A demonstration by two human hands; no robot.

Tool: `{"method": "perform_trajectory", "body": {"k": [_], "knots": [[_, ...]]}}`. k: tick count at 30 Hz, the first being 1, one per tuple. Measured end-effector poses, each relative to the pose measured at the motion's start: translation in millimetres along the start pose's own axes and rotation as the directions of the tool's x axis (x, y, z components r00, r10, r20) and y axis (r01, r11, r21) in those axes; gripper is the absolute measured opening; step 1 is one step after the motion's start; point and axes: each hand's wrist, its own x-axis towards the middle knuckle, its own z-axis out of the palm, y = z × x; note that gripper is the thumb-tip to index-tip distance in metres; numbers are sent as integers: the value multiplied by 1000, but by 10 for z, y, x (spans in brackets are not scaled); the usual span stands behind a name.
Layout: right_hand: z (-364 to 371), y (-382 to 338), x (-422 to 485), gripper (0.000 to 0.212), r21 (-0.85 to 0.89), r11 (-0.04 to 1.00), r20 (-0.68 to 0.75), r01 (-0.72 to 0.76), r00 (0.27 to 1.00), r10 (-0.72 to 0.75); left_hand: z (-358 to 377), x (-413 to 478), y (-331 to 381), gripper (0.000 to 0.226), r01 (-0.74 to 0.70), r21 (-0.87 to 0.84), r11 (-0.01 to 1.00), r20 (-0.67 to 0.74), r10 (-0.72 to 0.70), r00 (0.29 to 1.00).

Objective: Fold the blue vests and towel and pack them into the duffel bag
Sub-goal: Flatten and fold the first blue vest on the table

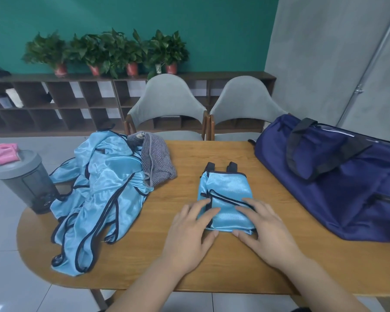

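Blue folded vest (226, 197) lies left of the bag (347, 190), long axis running away. The left hand (189, 235) and right hand (266, 233) press it with flat fingers, and the right is nearer the bag.

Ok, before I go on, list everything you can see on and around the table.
folded vest: one, light blue, table centre
unfolded vests: heap, count unclear, light blue, table left
towel: one, grey striped, behind the heap, touching it
duffel bag: one, navy, table right
bottle: one, grey with pink lid, table's left end
table: one, wooden
chairs: two, grey, behind the table
potted plants: several, green in red pots, on the shelf
shelf: one, dark brown, at the back
left hand, right hand: both resting on the folded vest's near end
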Motion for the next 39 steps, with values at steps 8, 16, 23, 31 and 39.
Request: {"method": "perform_trajectory", "body": {"k": [8, 16, 23, 31, 39], "knots": [[-30, -16, -112, 27, 103, 993, -143, -64, 987, 79, 84, 23, -100, 12, 75, -253, 965, -107, -105, 989], [-54, -40, -151, 26, 92, 993, -171, -77, 981, 92, 45, -73, -12, 12, -11, -11, 1000, -111, 10, 994], [-14, -37, -184, 24, -3, 1000, -222, -19, 975, 18, -12, -48, -34, 25, -169, 172, 970, -87, 186, 979], [-23, -48, -185, 23, 33, 999, -229, -19, 973, 26, -44, -47, -34, 12, -237, 127, 963, -46, 244, 969], [-114, -163, -162, 13, 9, 1000, -240, 16, 971, -13, -138, 167, 157, 20, -70, 18, 997, -164, 72, 984]]}}
